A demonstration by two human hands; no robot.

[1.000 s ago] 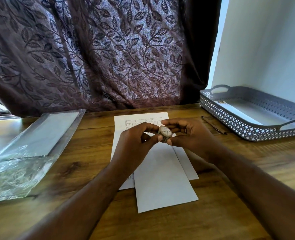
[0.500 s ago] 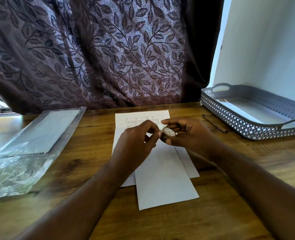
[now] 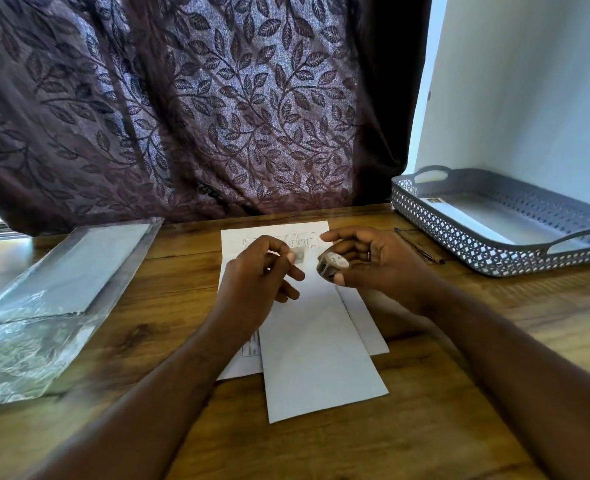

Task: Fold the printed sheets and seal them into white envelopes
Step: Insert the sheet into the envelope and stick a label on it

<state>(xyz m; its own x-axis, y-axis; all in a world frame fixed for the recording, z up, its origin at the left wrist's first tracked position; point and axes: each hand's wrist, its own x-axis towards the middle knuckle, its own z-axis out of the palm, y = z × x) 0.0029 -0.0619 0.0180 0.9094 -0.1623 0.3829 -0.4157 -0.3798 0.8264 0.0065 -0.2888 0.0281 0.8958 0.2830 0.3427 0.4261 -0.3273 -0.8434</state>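
My hands have pulled apart: left hand [image 3: 259, 275] grip pinches a short tape strip [image 3: 299, 255], right hand [image 3: 373, 265] curls round the tape roll [image 3: 331, 266], above the envelope [image 3: 321, 358] on the bench [image 3: 425, 427].

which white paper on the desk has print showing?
The sheet lying under the envelope: grid lines show at its far end. The envelope on top is blank.

Bare desk [image 3: 321, 452] lies open near the front edge and between envelope [image 3: 321, 358] and tray [image 3: 459, 244]. A plastic bag [image 3: 44, 306] fills the left, a pen [image 3: 421, 249] lies just beside the tray, and curtain [image 3: 217, 133] and wall [image 3: 528, 98] close the back.
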